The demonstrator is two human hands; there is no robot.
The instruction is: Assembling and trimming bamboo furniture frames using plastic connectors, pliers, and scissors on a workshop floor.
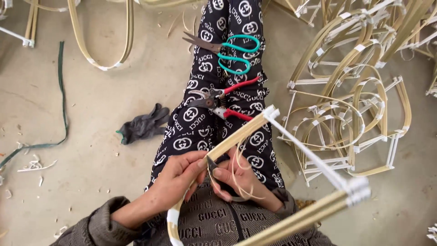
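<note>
Hands' grips pinch: left hand (175,177) bamboo frame (236,136), right hand (236,178) small blade (212,164).

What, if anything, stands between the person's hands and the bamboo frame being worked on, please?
Nothing visible does. The left hand and right hand already grip the bamboo frame; the scissors and pruning shears lie apart on the legs beyond.

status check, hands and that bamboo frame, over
Left hand gripping the bamboo frame. Right hand holding a small blade against it. Scissors and pruners rest on lap, clear.
</note>
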